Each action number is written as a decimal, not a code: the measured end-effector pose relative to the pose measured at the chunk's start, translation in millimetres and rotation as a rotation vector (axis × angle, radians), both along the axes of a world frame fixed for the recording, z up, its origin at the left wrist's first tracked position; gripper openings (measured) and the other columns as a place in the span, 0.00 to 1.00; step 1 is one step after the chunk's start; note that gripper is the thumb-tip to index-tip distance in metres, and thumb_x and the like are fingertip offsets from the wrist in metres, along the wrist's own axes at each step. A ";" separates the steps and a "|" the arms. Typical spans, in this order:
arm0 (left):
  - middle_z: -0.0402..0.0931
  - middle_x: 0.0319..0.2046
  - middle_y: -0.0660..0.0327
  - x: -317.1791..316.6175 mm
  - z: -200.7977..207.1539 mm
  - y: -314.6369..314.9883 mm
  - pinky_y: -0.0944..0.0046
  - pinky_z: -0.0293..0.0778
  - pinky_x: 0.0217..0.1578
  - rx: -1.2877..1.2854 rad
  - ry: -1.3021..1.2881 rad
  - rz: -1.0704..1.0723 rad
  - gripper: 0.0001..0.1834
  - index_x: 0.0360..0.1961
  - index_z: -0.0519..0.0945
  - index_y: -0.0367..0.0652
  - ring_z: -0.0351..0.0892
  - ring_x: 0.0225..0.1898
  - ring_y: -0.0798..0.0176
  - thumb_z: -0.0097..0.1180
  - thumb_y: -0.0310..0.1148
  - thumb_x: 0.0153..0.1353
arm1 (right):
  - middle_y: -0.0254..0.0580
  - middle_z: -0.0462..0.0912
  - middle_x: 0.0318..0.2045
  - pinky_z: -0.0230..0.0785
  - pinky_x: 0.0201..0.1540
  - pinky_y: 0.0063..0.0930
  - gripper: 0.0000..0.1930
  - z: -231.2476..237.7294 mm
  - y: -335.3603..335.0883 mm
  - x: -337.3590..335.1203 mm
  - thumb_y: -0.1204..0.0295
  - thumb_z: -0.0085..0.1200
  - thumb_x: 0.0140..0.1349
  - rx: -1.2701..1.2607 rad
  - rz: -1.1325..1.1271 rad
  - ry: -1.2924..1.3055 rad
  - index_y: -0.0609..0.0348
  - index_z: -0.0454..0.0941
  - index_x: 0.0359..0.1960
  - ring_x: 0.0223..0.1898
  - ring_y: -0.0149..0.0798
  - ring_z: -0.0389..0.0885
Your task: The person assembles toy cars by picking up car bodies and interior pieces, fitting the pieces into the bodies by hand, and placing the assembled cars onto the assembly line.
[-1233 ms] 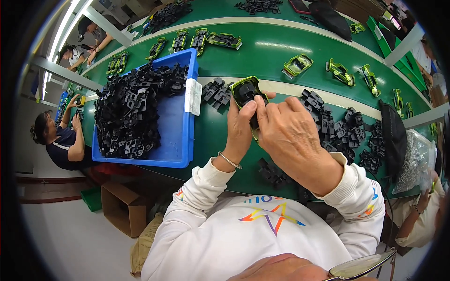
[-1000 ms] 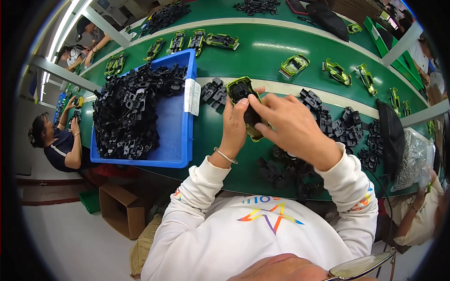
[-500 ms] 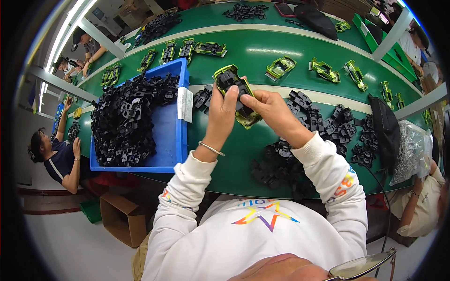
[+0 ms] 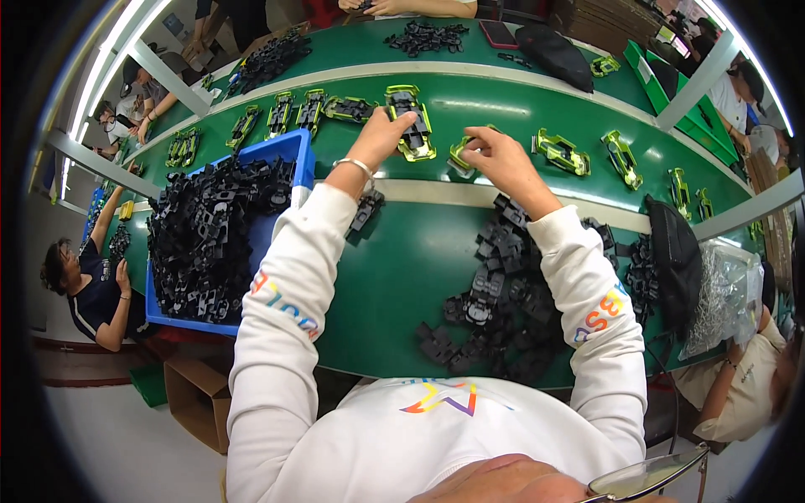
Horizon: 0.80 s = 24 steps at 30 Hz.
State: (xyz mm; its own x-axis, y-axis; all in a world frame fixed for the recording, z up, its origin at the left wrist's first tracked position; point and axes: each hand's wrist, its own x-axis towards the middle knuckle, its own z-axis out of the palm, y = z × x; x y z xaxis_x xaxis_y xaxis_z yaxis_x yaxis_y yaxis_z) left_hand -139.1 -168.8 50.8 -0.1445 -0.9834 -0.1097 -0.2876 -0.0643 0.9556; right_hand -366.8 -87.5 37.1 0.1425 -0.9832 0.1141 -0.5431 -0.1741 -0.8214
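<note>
My left hand (image 4: 379,141) grips the side of a toy car body (image 4: 410,126), a bright green shell with a black part inside, over the green work surface. Its thumb lies across the black part. My right hand (image 4: 505,164) reaches over another green toy car shell (image 4: 459,158), fingers curled onto it and covering most of it. More green car bodies stand in a row on both sides, among them one (image 4: 562,152) to the right and one (image 4: 350,108) to the left. Loose black plastic parts (image 4: 486,289) lie heaped nearer my body.
At the left stands a blue bin (image 4: 305,163) heaped with black parts. A black pouch (image 4: 671,251) and a clear bag of screws (image 4: 723,289) lie at the right. A white strip (image 4: 444,194) crosses the green table (image 4: 386,285). Other people work around it.
My hands have parted and moved away from me. The left hand has carried the filled car body up to the row; the right has let go of it and reached another shell.
</note>
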 end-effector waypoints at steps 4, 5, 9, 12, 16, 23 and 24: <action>0.80 0.44 0.41 -10.1 -42.5 -65.4 0.54 0.76 0.46 -0.197 -0.293 -0.057 0.33 0.52 0.72 0.27 0.83 0.43 0.48 0.64 0.47 0.57 | 0.48 0.69 0.64 0.64 0.62 0.42 0.36 -19.7 -25.9 -32.5 0.82 0.52 0.48 -0.174 0.062 0.435 0.57 0.67 0.65 0.62 0.54 0.68; 0.79 0.46 0.41 -16.9 -48.0 -75.4 0.52 0.74 0.48 -0.221 -0.363 -0.046 0.30 0.50 0.76 0.29 0.82 0.45 0.43 0.63 0.46 0.57 | 0.47 0.64 0.68 0.62 0.64 0.44 0.39 -19.4 -30.7 -34.3 0.84 0.51 0.47 -0.180 0.143 0.516 0.56 0.65 0.67 0.65 0.54 0.65; 0.79 0.47 0.43 -24.5 -61.1 -102.6 0.49 0.73 0.49 -0.228 -0.447 -0.027 0.25 0.44 0.82 0.35 0.79 0.46 0.40 0.62 0.48 0.56 | 0.45 0.68 0.64 0.64 0.62 0.44 0.41 -16.0 -39.0 -33.0 0.80 0.58 0.47 -0.136 0.309 0.629 0.51 0.64 0.68 0.61 0.53 0.69; 0.77 0.49 0.43 -23.6 -65.2 -103.8 0.46 0.72 0.50 -0.249 -0.651 0.039 0.24 0.41 0.84 0.37 0.76 0.48 0.38 0.60 0.49 0.57 | 0.45 0.75 0.53 0.67 0.56 0.43 0.33 1.9 -36.6 -34.0 0.72 0.66 0.48 -0.136 0.245 0.639 0.57 0.73 0.60 0.53 0.52 0.74; 0.70 0.56 0.40 -24.2 -55.2 -74.0 0.47 0.67 0.57 -0.409 -0.699 0.168 0.31 0.49 0.78 0.31 0.70 0.55 0.37 0.55 0.53 0.61 | 0.46 0.77 0.41 0.70 0.48 0.40 0.27 5.8 -29.8 -31.5 0.58 0.68 0.48 -0.247 0.132 0.657 0.63 0.81 0.46 0.44 0.51 0.77; 0.73 0.52 0.56 -35.9 12.2 83.0 0.58 0.64 0.59 -0.046 0.432 0.134 0.33 0.56 0.71 0.35 0.70 0.56 0.61 0.54 0.56 0.65 | 0.48 0.78 0.36 0.72 0.41 0.38 0.27 45.7 19.7 14.5 0.55 0.68 0.50 -0.143 -0.059 0.146 0.66 0.81 0.44 0.36 0.46 0.79; 0.73 0.47 0.65 -27.1 15.1 109.9 0.62 0.70 0.53 0.058 0.580 0.082 0.27 0.55 0.72 0.43 0.71 0.50 0.70 0.55 0.54 0.66 | 0.47 0.78 0.36 0.72 0.42 0.37 0.28 49.2 29.9 29.6 0.54 0.67 0.50 -0.147 0.072 0.079 0.66 0.81 0.45 0.36 0.46 0.79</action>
